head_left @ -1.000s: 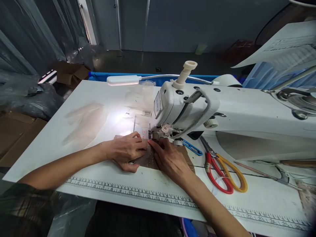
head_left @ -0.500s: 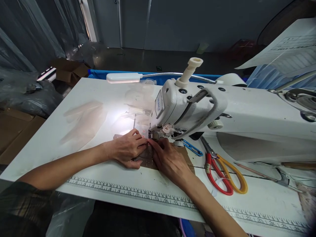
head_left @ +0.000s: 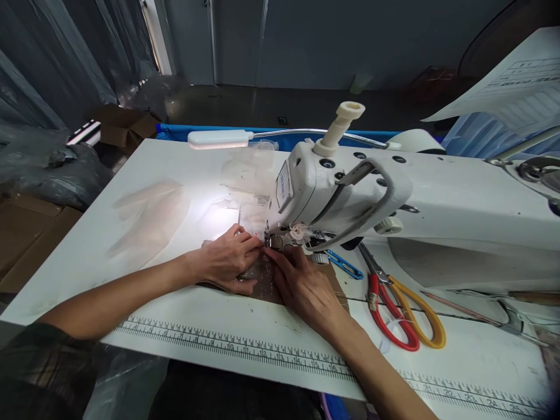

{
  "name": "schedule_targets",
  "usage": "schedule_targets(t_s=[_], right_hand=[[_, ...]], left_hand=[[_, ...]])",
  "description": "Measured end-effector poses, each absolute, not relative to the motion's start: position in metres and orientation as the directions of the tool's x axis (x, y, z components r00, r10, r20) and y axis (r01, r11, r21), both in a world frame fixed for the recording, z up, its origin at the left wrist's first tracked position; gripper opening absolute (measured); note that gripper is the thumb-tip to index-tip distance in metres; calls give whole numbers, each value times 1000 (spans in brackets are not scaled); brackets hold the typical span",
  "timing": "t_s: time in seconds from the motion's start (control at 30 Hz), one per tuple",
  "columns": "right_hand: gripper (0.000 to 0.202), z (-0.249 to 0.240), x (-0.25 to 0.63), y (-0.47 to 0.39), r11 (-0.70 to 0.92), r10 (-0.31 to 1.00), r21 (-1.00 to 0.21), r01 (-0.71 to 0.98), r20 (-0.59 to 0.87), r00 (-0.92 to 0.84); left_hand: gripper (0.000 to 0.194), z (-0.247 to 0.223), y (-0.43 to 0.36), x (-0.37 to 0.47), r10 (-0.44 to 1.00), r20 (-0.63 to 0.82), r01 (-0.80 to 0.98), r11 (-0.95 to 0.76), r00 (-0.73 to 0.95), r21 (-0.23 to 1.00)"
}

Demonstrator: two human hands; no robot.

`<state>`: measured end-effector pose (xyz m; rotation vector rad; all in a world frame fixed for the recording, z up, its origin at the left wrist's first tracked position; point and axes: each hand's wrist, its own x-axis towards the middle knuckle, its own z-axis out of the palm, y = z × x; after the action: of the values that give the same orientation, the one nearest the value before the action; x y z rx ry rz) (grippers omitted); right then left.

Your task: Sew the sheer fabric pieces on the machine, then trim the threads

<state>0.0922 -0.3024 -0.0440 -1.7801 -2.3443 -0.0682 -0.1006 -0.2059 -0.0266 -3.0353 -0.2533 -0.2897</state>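
A white sewing machine (head_left: 306, 181) stands over sheer pale fabric (head_left: 251, 214) at its presser foot. My left hand (head_left: 231, 259) rests on the fabric just left of the foot, its fingers bent and pressed together at the cloth. On the near right side of the foot, my right hand (head_left: 301, 283) has thumb and forefinger pinched at the fabric's edge. The exact bit of cloth between the fingertips is too small to make out. Brown board (head_left: 266, 287) lies beneath the hands.
Scissors with red and yellow handles (head_left: 394, 303) and a blue thread snipper (head_left: 345, 264) lie right of my hands. More sheer fabric (head_left: 151, 219) lies at the left. A lamp (head_left: 219, 138) lights the table, and a ruler strip (head_left: 245, 347) follows its front edge.
The view has shifted slightly, so the machine and scissors appear a little farther right. Both hands stay at the presser foot; the fabric between them has shifted slightly.
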Motion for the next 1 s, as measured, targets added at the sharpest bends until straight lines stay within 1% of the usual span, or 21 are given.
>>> schedule_targets(t_s=[0.1,0.23,0.4,0.5,0.57,0.7,0.77,0.83,0.9,1.0], right_hand=[[38,-43,92,-304,292,941,-90,952,208,-269],[38,-44,91,-302,274,944,-59,960,206,-257],[34,-42,86,-297,215,975,-57,975,77,-210],[34,-41,86,-298,171,985,-85,982,39,-168],[36,-40,89,-301,155,987,-154,976,62,-147],[32,-32,103,-305,188,982,-452,872,115,-152],[30,-30,111,-300,179,984,-549,816,101,-148],[31,-32,119,-292,137,990,-580,803,102,-94],[34,-36,124,-284,90,992,-580,809,122,-23],[37,-40,127,-280,74,993,-593,802,115,-7]], left_hand=[[50,-25,-206,-100,177,182,189,-981,967,-46],[50,-25,-204,-99,194,178,202,-979,965,-32],[50,-27,-200,-99,207,170,215,-976,963,-29],[53,-27,-199,-99,215,169,225,-973,962,-44],[56,-27,-198,-99,221,167,232,-971,961,-50],[57,-26,-197,-99,223,166,232,-972,961,-40],[58,-27,-196,-98,230,171,239,-970,958,-36],[61,-27,-195,-98,240,177,249,-968,955,-35],[65,-28,-194,-99,247,179,257,-966,952,-34],[67,-29,-194,-99,248,179,258,-966,952,-34]])
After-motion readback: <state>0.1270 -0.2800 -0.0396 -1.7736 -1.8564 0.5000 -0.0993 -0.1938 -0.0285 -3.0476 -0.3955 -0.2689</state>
